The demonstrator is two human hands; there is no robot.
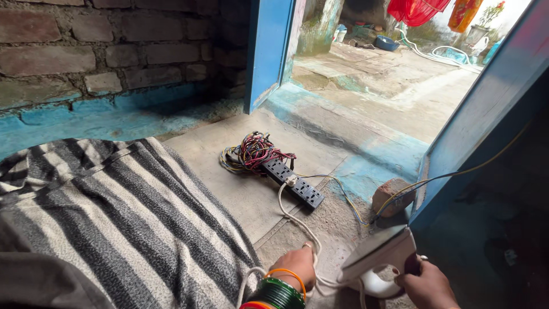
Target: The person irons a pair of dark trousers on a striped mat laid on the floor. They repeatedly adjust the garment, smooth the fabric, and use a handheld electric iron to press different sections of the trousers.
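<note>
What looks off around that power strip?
The black power strip lies on the bare floor beside a tangled bundle of loose coloured wires. A thin wire runs from it over a brick at the doorway.

A plain rural home, seen from the floor just inside its doorway (pixel 366 74). Left of the doorway stands a bare brick wall (pixel 86 51) with a blue-painted base; a blue door (pixel 266 51) hangs open. Beyond the doorway lies a dirt yard (pixel 400 80) with hanging laundry (pixel 417 10). Inside lie a striped blanket (pixel 114 217) and a power strip (pixel 293 183).
</note>
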